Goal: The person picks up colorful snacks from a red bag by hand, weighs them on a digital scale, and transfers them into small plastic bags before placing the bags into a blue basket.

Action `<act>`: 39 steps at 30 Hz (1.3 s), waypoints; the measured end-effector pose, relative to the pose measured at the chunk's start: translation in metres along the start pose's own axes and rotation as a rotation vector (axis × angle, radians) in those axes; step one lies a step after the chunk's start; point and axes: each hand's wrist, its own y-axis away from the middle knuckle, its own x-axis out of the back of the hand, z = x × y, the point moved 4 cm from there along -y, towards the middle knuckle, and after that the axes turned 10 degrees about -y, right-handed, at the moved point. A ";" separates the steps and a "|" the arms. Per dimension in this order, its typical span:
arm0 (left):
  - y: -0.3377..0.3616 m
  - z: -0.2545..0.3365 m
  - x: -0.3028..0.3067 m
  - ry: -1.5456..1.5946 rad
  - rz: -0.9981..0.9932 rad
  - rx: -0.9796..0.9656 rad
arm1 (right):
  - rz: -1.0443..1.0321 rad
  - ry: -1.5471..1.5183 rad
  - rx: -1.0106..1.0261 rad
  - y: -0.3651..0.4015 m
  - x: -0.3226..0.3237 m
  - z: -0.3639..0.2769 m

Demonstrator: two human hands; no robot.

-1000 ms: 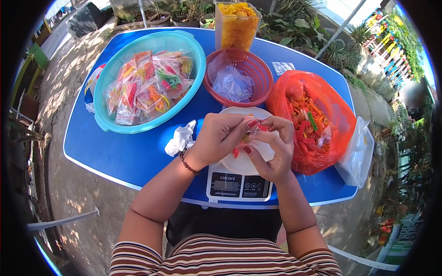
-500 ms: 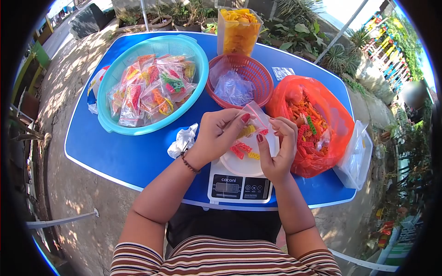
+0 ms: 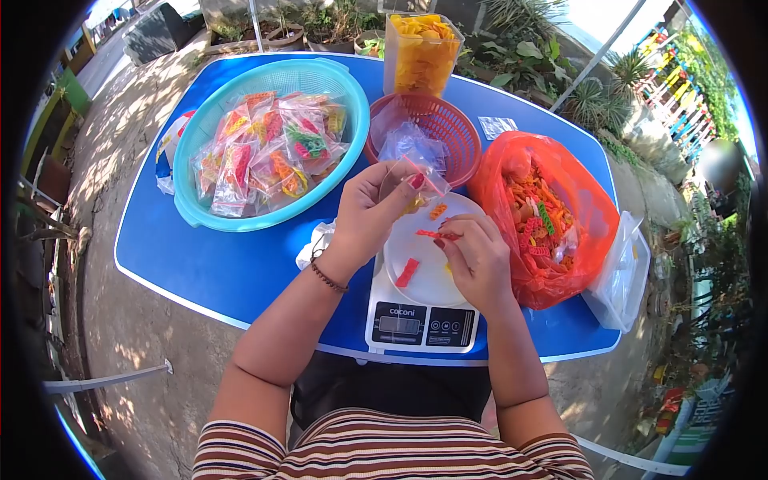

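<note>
My left hand (image 3: 370, 210) holds a small clear zip bag (image 3: 416, 178) up by its mouth, above the far edge of a white plate (image 3: 436, 272). The plate sits on a white kitchen scale (image 3: 422, 324). My right hand (image 3: 480, 258) pinches a red crinkle-cut snack piece (image 3: 432, 234) just over the plate. More pieces lie loose on the plate: a red one (image 3: 406, 273) near the middle and an orange one (image 3: 437, 211) at the far side. An open red plastic bag (image 3: 552, 220) full of coloured snack pieces lies right of the plate.
On the blue table (image 3: 224, 264) stand a teal basket (image 3: 268, 144) with several filled packets, a red basket (image 3: 436, 132) of empty clear bags, a tub of yellow chips (image 3: 420, 52), a crumpled tissue (image 3: 314, 240) and a clear bag stack (image 3: 624, 272) at the right edge.
My left hand lifted the small bag up and away over the far plate edge. My right hand let go of the bag, dropped to the plate and picked up a red piece.
</note>
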 end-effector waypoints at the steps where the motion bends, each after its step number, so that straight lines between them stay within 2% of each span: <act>1: 0.000 0.001 -0.001 0.018 0.006 0.024 | 0.046 -0.056 -0.052 0.000 0.004 0.000; 3: 0.002 0.006 -0.005 0.056 0.019 0.071 | 0.138 -0.166 -0.155 -0.001 0.013 -0.002; 6: 0.004 0.004 -0.004 -0.214 0.028 -0.010 | 0.359 -0.347 -0.160 0.003 0.016 0.007; 7: 0.005 0.005 -0.005 -0.197 0.003 0.020 | 0.477 -0.576 -0.201 0.003 0.014 0.004; 9: 0.008 0.010 -0.008 -0.163 -0.051 0.081 | 0.536 -0.583 -0.145 0.008 0.020 0.003; 13: 0.010 0.007 -0.013 -0.191 -0.085 0.018 | 0.708 -0.647 -0.045 0.011 0.026 0.004; 16: 0.010 0.006 -0.014 -0.252 -0.131 0.014 | 0.587 -0.727 -0.133 0.012 0.027 0.007; 19: 0.011 0.008 -0.018 -0.234 -0.162 0.019 | 0.568 -0.745 -0.181 0.014 0.022 0.010; 21: 0.012 0.010 -0.018 -0.188 -0.184 0.060 | 0.597 -0.701 -0.150 0.014 0.024 0.010; 24: 0.013 0.010 -0.020 -0.240 -0.213 -0.010 | 0.609 -0.660 -0.116 0.014 0.023 0.011; 27: 0.014 0.009 -0.021 -0.212 -0.207 0.011 | 0.596 -0.663 -0.092 0.010 0.024 0.009; 31: 0.012 0.007 -0.017 -0.195 -0.182 0.059 | 0.604 -0.667 -0.158 0.014 0.023 0.009; 39: 0.013 0.011 -0.019 -0.216 -0.176 0.048 | 0.628 -0.748 -0.130 0.014 0.022 0.008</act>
